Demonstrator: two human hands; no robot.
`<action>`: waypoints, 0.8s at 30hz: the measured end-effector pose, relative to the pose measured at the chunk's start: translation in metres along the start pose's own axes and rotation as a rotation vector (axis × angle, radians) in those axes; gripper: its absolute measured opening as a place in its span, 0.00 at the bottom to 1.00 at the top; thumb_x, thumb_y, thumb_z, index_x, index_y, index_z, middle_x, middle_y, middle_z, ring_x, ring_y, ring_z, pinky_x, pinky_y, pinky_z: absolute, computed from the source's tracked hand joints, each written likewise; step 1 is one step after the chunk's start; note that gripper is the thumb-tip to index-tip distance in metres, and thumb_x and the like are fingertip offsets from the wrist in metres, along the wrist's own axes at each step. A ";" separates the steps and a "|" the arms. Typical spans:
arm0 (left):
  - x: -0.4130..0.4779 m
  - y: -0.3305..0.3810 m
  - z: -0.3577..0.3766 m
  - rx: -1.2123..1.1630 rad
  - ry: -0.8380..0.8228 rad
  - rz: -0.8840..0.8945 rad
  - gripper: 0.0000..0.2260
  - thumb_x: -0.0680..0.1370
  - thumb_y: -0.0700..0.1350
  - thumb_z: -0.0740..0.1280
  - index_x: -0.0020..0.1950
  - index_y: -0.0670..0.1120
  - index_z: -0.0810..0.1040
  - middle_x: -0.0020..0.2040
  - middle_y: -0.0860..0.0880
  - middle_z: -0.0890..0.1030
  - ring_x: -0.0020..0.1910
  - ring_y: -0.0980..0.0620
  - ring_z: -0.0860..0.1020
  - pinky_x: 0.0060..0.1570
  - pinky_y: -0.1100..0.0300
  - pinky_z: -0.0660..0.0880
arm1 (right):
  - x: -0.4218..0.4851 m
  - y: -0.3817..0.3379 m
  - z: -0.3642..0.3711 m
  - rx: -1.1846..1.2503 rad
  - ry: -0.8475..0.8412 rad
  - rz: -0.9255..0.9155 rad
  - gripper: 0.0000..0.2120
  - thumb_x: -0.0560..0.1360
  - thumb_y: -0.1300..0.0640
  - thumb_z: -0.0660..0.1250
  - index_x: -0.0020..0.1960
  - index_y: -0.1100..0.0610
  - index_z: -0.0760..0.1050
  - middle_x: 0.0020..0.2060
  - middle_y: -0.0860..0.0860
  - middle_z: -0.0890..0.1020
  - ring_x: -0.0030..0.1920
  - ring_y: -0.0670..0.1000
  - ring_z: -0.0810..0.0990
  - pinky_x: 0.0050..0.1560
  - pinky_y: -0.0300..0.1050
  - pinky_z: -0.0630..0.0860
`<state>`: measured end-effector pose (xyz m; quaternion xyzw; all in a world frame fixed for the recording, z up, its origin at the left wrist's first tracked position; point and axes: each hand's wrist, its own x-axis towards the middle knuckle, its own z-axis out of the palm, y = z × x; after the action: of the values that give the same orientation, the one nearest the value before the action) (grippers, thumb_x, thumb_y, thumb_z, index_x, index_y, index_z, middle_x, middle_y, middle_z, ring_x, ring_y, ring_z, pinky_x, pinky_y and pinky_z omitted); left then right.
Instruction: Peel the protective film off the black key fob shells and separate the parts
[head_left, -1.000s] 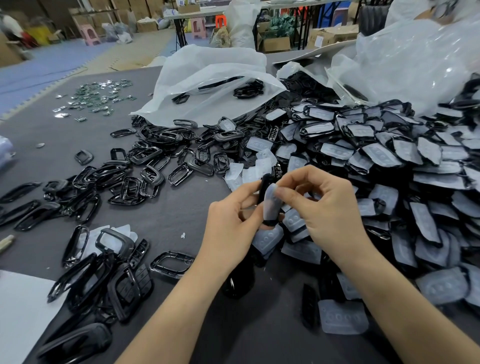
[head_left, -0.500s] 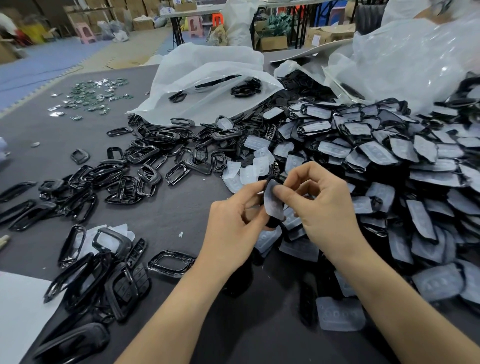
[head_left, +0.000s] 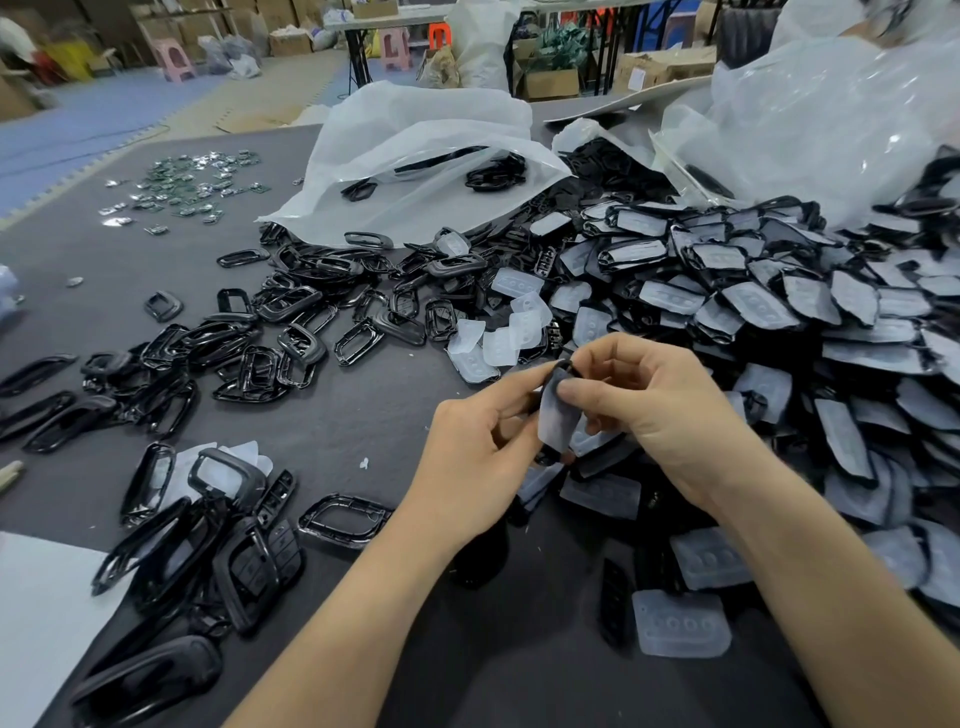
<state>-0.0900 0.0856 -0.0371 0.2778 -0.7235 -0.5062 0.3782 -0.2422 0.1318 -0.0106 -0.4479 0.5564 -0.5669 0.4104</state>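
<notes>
Both hands meet above the dark table over one black key fob shell (head_left: 556, 421) covered by cloudy protective film. My left hand (head_left: 478, 462) grips the shell from the left, thumb along its upper edge. My right hand (head_left: 654, 410) pinches the film near the shell's top with thumb and forefinger. The shell's lower end is partly hidden by my fingers. A large heap of film-covered shells (head_left: 779, 322) spreads to the right.
Peeled black frames (head_left: 270, 343) lie scattered left of centre, with more shell parts (head_left: 208, 545) at the near left. Loose film pieces (head_left: 680, 623) lie by my right forearm. White plastic bags (head_left: 415, 150) stand behind. Small metal pieces (head_left: 187, 187) lie far left.
Both hands have kept hold of the same shell and stayed in about the same place. My right thumb and forefinger have shifted up to the film's top edge.
</notes>
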 end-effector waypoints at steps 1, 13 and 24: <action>0.000 0.000 0.000 0.006 -0.003 -0.001 0.20 0.76 0.43 0.66 0.58 0.70 0.77 0.48 0.43 0.84 0.45 0.47 0.76 0.50 0.31 0.74 | 0.000 0.000 -0.001 0.006 -0.012 0.012 0.06 0.70 0.67 0.72 0.40 0.58 0.79 0.33 0.51 0.80 0.32 0.46 0.76 0.32 0.35 0.74; 0.000 0.002 -0.001 -0.018 0.107 -0.002 0.11 0.81 0.43 0.63 0.56 0.58 0.80 0.42 0.40 0.84 0.35 0.37 0.81 0.42 0.44 0.80 | 0.000 0.003 -0.001 -0.081 -0.015 -0.019 0.01 0.73 0.64 0.70 0.43 0.61 0.79 0.35 0.56 0.80 0.32 0.48 0.76 0.34 0.36 0.74; 0.000 0.004 -0.003 -0.081 0.049 -0.003 0.13 0.80 0.37 0.63 0.58 0.53 0.79 0.35 0.47 0.83 0.28 0.42 0.81 0.32 0.54 0.80 | -0.001 0.001 0.005 -0.099 0.008 -0.045 0.07 0.76 0.61 0.67 0.41 0.63 0.78 0.29 0.58 0.73 0.29 0.53 0.69 0.29 0.44 0.67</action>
<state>-0.0873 0.0850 -0.0331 0.2756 -0.6928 -0.5286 0.4059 -0.2375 0.1319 -0.0123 -0.4779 0.5753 -0.5492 0.3728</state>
